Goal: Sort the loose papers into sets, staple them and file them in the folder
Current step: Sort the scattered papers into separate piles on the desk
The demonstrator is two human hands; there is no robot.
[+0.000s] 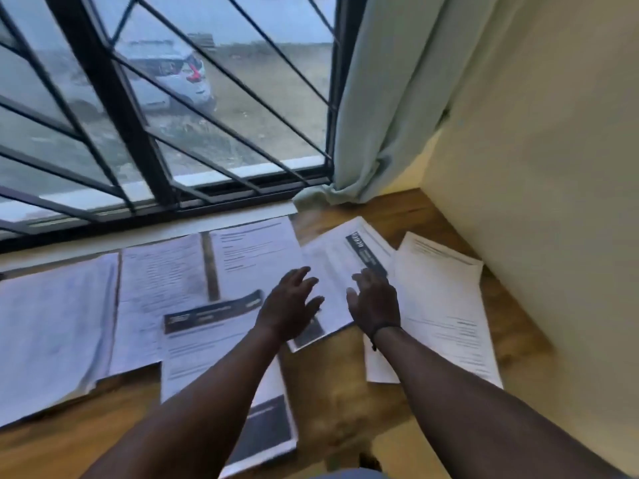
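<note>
Head view showed the left hand (288,302) and right hand (375,302), fingers spread and holding nothing, over a tilted paper stack (340,267) lying between them on the wooden table (345,385).

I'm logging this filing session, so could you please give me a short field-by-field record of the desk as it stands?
surface: wooden desk beneath a barred window
papers: several loose sheets and piles spread over the desk
centre pile: tilted sheets with a dark banner, lying between the hands
left hand: fingers spread, over the centre pile's left edge
right hand: fingers spread, over its right side
right pile: white sheets near the wall
stapler, folder: not visible
image quality: blurred; print unreadable
</note>
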